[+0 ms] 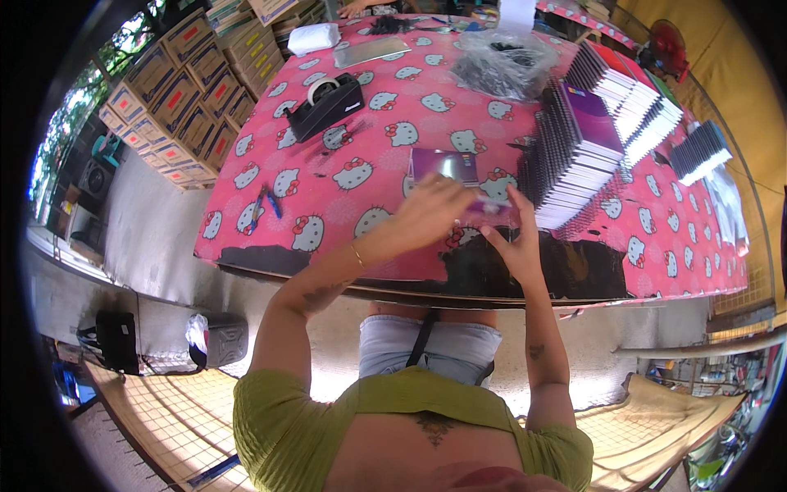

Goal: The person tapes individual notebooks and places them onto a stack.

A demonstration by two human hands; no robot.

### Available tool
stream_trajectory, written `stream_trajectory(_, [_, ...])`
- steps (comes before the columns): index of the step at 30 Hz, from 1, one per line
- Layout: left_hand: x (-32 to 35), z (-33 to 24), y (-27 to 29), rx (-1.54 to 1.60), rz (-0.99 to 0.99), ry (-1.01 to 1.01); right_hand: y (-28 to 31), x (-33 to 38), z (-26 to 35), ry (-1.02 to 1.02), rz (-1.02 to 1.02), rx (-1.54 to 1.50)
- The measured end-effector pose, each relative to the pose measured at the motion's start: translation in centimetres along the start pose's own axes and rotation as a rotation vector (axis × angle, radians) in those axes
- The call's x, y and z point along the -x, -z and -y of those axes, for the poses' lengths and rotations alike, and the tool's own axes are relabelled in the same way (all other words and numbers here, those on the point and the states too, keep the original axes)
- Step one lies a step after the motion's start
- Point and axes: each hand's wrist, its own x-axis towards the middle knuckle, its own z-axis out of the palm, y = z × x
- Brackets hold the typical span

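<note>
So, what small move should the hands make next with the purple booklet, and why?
Probably lay the purple booklet flat and press it down. The left hand is blurred over its near edge and the right hand holds its right end, above the pink table cover. Another purple booklet lies just behind, and the notebook stack stands close on the right.

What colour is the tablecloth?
The tablecloth is pink with white cartoon cat faces, seen best in the head view.
</note>
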Motion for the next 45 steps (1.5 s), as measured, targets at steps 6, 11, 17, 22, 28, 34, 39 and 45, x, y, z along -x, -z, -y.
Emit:
stream_trajectory(6, [3.4, 15.4, -0.7, 0.015, -0.382, 0.446, -0.2, 4.2, -3.2, -0.409, 0.178, -0.264])
stream_trajectory(11, [9.0, 22.9, -1.3, -0.599, -0.049, 0.627, -1.2, 4.1, -2.3, -0.318, 0.068, -0.333])
stream_trajectory(17, [6.7, 19.2, -1.8, -0.378, -0.395, 0.633, -1.7, 4.3, -3.9, -0.382, 0.073, -0.442])
stream_trajectory(22, [5.1, 4.8, 1.0, 0.702, -0.361, 0.868, -1.7, 4.4, -4.1, -0.403, 0.076, -0.43])
stream_trajectory(28, [7.5, -3.9, -5.2, 0.897, -0.445, 0.772, -2.4, 3.9, -3.6, -0.472, 0.164, -0.557])
stream_trajectory(34, [6.3, -0.2, 1.4, 0.653, -0.337, 0.749, -1.7, 3.0, -3.4, -0.481, 0.272, -0.477])
stream_trajectory(39, [6.7, -1.1, 0.9, 0.594, -0.27, 0.55, -1.9, 3.4, -3.8, -0.407, 0.243, -0.47])
stream_trajectory(45, [6.5, -1.3, 1.1, 0.512, -0.236, 0.551, -1.7, 3.5, -3.6, -0.426, 0.242, -0.469])
